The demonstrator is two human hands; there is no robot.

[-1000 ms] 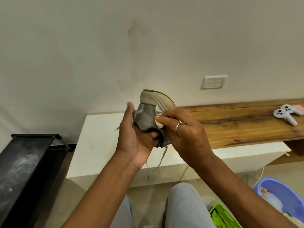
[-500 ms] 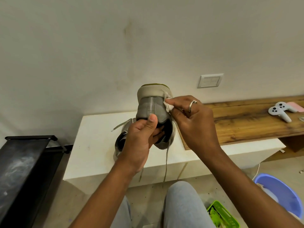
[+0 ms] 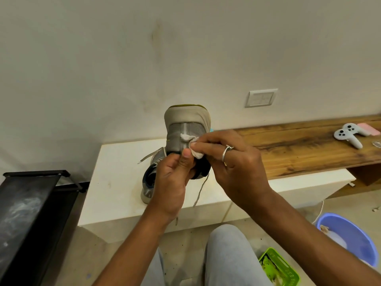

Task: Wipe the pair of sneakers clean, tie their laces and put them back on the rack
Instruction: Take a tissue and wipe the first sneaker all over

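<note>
A grey sneaker (image 3: 186,129) with a cream sole is held up in the air, heel toward me and sole upward. My left hand (image 3: 172,182) grips it from below at the collar, thumb on the heel. My right hand (image 3: 228,162) pinches a small white cloth (image 3: 194,148) against the heel's back strip. Loose laces (image 3: 199,191) dangle under the shoe. The second grey sneaker (image 3: 148,183) lies on the white bench (image 3: 115,182) behind my left hand, mostly hidden. The black shoe rack (image 3: 26,211) stands at the left.
A wooden shelf (image 3: 299,149) runs right along the wall, carrying a white game controller (image 3: 348,137) and a pink item (image 3: 369,129). On the floor at the right are a blue basin (image 3: 358,240) and a green basket (image 3: 278,269). My knees are below.
The sneaker has been turned from its side so its heel faces me. My right hand with the cloth moved from the sole's edge down onto the heel strip. My left hand regripped lower.
</note>
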